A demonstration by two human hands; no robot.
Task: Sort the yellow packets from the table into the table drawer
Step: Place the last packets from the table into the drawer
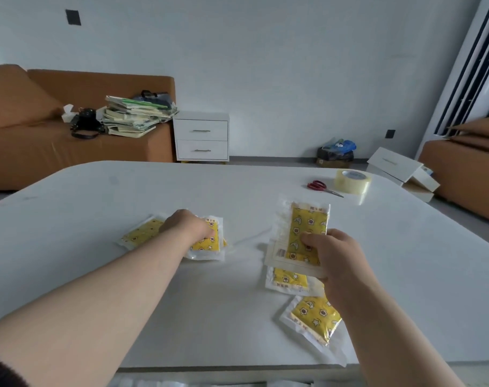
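– Left grip (187, 227) first: its fingers are curled down over the second packet (207, 243), knuckles up, pressing it to the table (98, 196). The fingertips are hidden, so I can't say whether it's lifted.

– Why hold it there?

– I read it as gathering. The far-left packet (143, 233) lies just beside it, partly under my wrist, so one drag could stack the two.

– And the other side?

– Right grip (335, 255) is clamped on the raised packet (307, 227), thumb across the yellow face and fingers behind. It's tilted up off the table. A paler sheet shows behind it, so I judge I'm holding more than one, kept upright so the next can be added.

– What's loose over there?

– The flat packet (289, 279) lies just below the raised one and is partly covered by it. The nearest packet (316, 317) sits angled by the near edge, under my right forearm.

– The drawer?

– Not clearly in view. There's a pale strip below the near table edge, and I can't tell whether that's it. Every packet I can see is on the table or in a grip, so I'd call the sorting early: collect first, then drop.

– Anything in the way?

– The red scissors (320, 187) and tape roll (352, 180) are at the far right, well apart from the packets.
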